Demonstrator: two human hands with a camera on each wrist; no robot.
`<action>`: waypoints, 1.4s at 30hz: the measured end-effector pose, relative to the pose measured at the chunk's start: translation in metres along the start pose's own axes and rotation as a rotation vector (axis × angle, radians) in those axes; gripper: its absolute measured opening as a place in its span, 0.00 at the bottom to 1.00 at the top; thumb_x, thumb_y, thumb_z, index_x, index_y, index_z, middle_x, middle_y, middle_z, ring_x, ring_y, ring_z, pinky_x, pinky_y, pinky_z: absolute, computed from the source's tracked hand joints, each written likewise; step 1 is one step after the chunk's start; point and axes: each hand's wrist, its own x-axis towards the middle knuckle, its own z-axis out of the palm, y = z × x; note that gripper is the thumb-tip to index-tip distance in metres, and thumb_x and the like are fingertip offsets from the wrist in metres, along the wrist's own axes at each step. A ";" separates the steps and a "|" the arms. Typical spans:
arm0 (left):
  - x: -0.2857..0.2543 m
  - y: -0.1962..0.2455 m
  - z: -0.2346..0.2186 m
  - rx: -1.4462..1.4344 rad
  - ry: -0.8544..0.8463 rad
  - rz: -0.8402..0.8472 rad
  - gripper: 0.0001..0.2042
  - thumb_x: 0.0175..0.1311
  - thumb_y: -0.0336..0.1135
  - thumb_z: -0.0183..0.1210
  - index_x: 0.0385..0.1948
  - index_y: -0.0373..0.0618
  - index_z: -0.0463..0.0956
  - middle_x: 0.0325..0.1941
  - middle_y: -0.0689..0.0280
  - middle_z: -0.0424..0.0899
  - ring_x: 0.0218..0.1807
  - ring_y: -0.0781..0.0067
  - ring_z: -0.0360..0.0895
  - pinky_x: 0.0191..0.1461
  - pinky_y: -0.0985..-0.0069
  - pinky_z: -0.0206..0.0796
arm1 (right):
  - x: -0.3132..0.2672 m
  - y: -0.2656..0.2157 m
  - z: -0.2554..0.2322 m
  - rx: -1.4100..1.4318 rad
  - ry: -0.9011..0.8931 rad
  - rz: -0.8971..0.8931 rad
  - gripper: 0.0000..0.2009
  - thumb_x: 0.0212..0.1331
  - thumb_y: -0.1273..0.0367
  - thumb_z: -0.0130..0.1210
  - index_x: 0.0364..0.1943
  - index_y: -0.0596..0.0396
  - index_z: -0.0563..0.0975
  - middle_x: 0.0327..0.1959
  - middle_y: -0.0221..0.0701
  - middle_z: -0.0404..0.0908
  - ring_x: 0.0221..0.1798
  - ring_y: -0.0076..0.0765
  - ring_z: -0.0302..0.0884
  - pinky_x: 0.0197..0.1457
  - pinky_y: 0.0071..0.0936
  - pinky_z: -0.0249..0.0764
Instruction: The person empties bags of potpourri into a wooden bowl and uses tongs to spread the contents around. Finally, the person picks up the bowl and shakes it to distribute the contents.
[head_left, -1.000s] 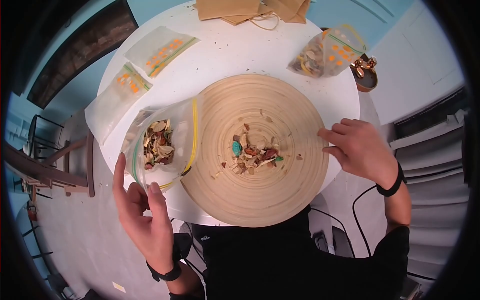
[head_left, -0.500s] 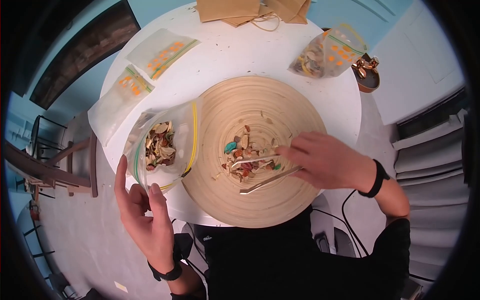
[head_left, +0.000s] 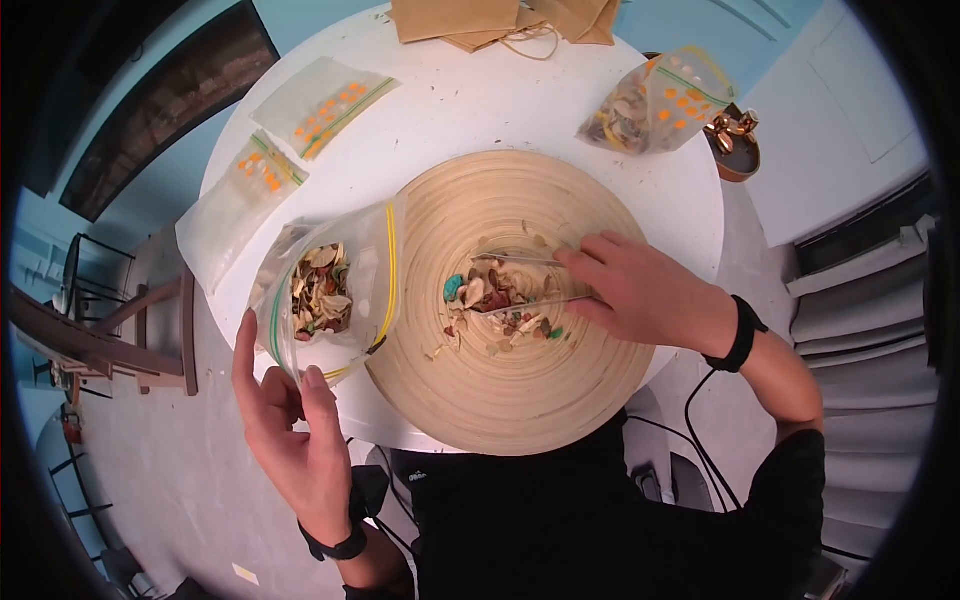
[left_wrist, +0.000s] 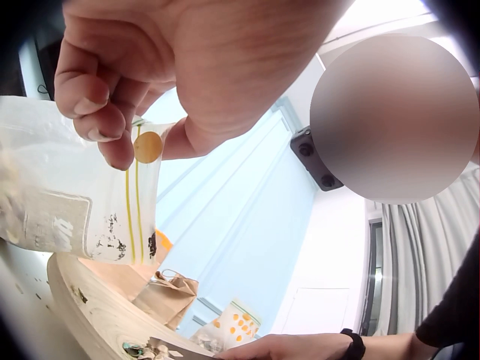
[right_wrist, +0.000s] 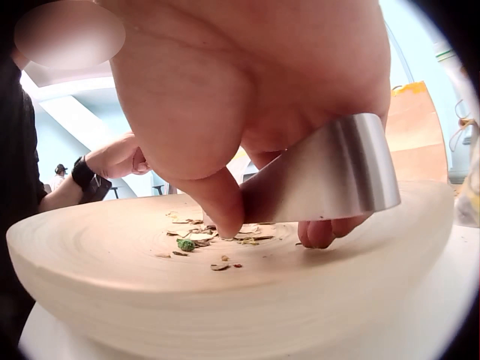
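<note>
My right hand [head_left: 645, 290] grips metal tongs [right_wrist: 337, 172] over the round wooden plate [head_left: 510, 410], thumb on one arm and fingers on the other. The tongs' two arms reach into a pile of potpourri [head_left: 490, 295], dried petals and chips with a teal piece at its left edge. With thumb and fingers my left hand [head_left: 300, 440] pinches the rim of a clear zip bag [head_left: 375, 270], which stands with its mouth open beside the plate. Inside the bag lies more potpourri [head_left: 322, 290]. In the left wrist view the bag's yellow zip strip [left_wrist: 133, 217] shows below my fingertips.
Two flat zip bags with orange print [head_left: 325, 105] lie at the back left of the white table [head_left: 450, 100]. A filled zip bag [head_left: 655, 105] stands at the back right, near a pot with copper-coloured pieces [head_left: 733, 145]. Brown paper bags [head_left: 455, 20] lie at the far edge.
My right hand has moved left from the plate's right edge, bringing the tongs into the potpourri. The tongs' arms have drawn closer together, and the pile has shifted. My left hand stays at the bag.
</note>
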 end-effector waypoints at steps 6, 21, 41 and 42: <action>0.000 -0.001 0.000 -0.002 0.000 0.001 0.28 0.70 0.27 0.53 0.73 0.45 0.62 0.22 0.75 0.68 0.25 0.87 0.64 0.28 0.85 0.54 | -0.001 -0.006 -0.002 0.025 -0.042 0.049 0.21 0.66 0.62 0.60 0.56 0.62 0.74 0.44 0.40 0.78 0.52 0.47 0.76 0.57 0.39 0.74; 0.000 -0.002 0.000 -0.001 -0.018 0.010 0.29 0.70 0.27 0.54 0.73 0.43 0.61 0.24 0.73 0.71 0.26 0.86 0.66 0.28 0.85 0.54 | -0.012 -0.012 0.000 -0.017 0.039 0.022 0.16 0.61 0.66 0.63 0.48 0.60 0.78 0.38 0.36 0.78 0.45 0.44 0.77 0.47 0.38 0.75; 0.001 0.002 0.005 -0.039 0.027 0.006 0.30 0.66 0.26 0.56 0.72 0.38 0.62 0.17 0.75 0.65 0.21 0.86 0.60 0.30 0.84 0.54 | -0.025 -0.016 -0.011 -0.087 0.149 -0.009 0.12 0.57 0.69 0.65 0.43 0.55 0.79 0.35 0.30 0.77 0.41 0.39 0.78 0.37 0.37 0.76; 0.001 0.000 0.005 -0.049 0.019 0.016 0.30 0.65 0.26 0.57 0.72 0.39 0.63 0.17 0.75 0.65 0.21 0.86 0.60 0.30 0.85 0.54 | -0.026 -0.015 -0.015 -0.101 0.183 -0.006 0.12 0.56 0.69 0.65 0.43 0.55 0.79 0.35 0.30 0.77 0.40 0.39 0.78 0.37 0.36 0.76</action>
